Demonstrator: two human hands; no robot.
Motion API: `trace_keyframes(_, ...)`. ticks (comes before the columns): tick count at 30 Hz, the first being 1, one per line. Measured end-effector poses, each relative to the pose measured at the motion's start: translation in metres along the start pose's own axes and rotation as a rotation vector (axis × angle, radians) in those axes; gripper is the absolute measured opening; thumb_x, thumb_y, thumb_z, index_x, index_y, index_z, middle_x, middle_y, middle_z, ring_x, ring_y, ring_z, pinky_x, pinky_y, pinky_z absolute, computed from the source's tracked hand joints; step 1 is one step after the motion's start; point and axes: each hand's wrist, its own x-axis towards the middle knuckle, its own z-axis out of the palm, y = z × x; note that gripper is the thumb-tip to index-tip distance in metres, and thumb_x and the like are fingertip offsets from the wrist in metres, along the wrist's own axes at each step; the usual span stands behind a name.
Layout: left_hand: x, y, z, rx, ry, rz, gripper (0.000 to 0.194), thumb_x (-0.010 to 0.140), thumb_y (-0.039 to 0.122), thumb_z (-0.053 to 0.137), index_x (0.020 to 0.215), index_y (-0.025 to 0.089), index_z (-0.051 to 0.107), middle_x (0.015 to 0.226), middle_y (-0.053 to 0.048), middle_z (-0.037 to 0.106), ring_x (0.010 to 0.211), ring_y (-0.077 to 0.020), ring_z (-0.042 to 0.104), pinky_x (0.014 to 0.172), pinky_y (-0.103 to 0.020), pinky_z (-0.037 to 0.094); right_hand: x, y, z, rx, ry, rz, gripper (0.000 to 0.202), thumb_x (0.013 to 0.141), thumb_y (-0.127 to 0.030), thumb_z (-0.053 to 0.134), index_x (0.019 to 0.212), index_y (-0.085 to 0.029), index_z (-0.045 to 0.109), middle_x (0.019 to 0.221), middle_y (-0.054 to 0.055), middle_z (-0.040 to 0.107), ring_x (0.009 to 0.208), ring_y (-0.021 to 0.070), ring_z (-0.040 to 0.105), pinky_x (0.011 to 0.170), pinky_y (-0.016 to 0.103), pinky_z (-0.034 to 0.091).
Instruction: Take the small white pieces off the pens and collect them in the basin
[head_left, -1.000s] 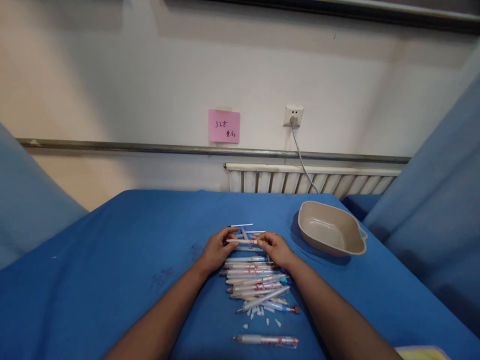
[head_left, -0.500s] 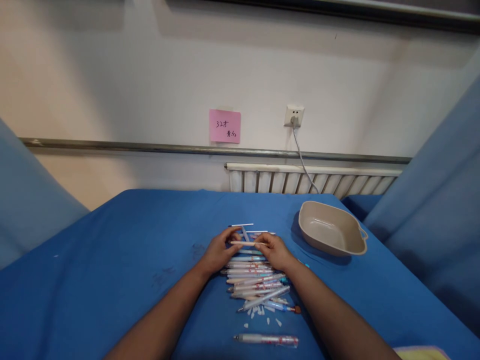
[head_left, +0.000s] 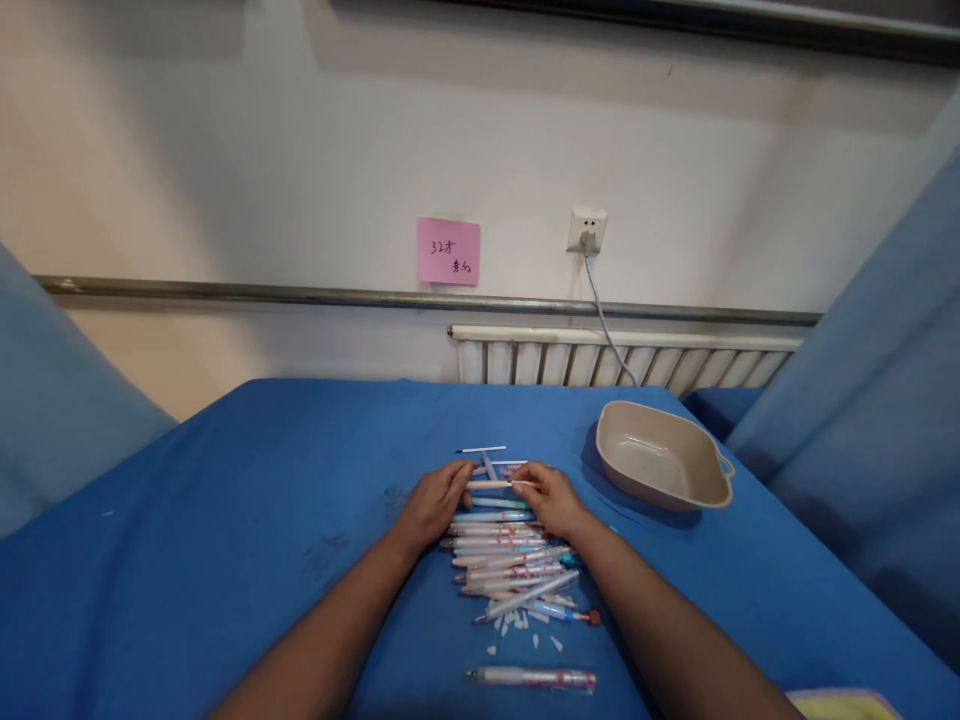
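Observation:
A pale pink pen point(head_left: 489, 485) lies level between my two hands, above the far end of a row of pens. My left hand point(head_left: 437, 503) has its fingers closed on the left end of it. The fingertips of my right hand point(head_left: 553, 500) pinch its right end. Under and in front of my hands, several pens point(head_left: 499, 545) lie side by side, some crossing at the near end. Just beyond my fingers are a thin white refill with a dark tip point(head_left: 481, 449) and a light purple pen part point(head_left: 490, 466).
Small white pieces point(head_left: 517, 622) are scattered near a single clear-wrapped pen point(head_left: 531, 678). A beige basin point(head_left: 664, 455) stands to the right on the blue cloth point(head_left: 225, 540). At the back are a radiator point(head_left: 540, 360), a plugged socket point(head_left: 587, 231) and a pink note point(head_left: 448, 251).
My left fingers have closed from a spread pinch onto the left end of the pink pen. My right hand has shifted only slightly.

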Motion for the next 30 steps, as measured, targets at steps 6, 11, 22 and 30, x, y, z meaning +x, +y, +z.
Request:
trace_keyframes(6,0.001,-0.004,0.004,-0.038,-0.05,0.088,0.031,0.079,0.033,0.052,0.105,0.019,0.062,0.101,-0.004,0.067,0.091,-0.0194,0.06,0.083,-0.028,0.044,0.0,0.002,-0.001,-0.01,-0.01,0.003,0.016,0.079,-0.029,0.052,0.084,-0.019,0.063,0.076,0.0,0.063,0.072,0.0148,0.056,0.066,0.025,0.042)
trace_keyframes(11,0.003,-0.007,-0.003,0.016,-0.041,0.091,0.031,0.086,0.038,0.043,0.099,0.021,0.065,0.095,-0.003,0.067,0.088,-0.0188,0.06,0.081,-0.027,0.044,0.003,0.008,-0.01,-0.087,0.051,0.04,0.015,0.081,-0.028,0.05,0.085,-0.02,0.062,0.079,0.0,0.063,0.071,0.0142,0.056,0.065,0.024,0.041)
trace_keyframes(22,0.004,-0.017,-0.015,0.226,0.003,0.102,0.029,0.086,0.037,0.044,0.094,0.021,0.067,0.089,-0.006,0.066,0.085,-0.0209,0.057,0.081,-0.031,0.04,0.004,0.018,-0.032,-0.325,0.039,0.04,0.012,0.081,-0.022,0.05,0.085,-0.02,0.061,0.083,0.003,0.065,0.077,0.016,0.057,0.067,0.025,0.038)
trace_keyframes(30,0.004,-0.014,0.003,0.213,0.052,0.142,0.033,0.077,0.029,0.057,0.109,0.02,0.06,0.107,-0.007,0.063,0.101,-0.0236,0.054,0.091,-0.036,0.037,0.003,0.011,-0.019,-0.164,0.044,0.064,0.014,0.081,-0.026,0.05,0.086,-0.021,0.062,0.083,0.001,0.065,0.076,0.0153,0.059,0.067,0.025,0.041)
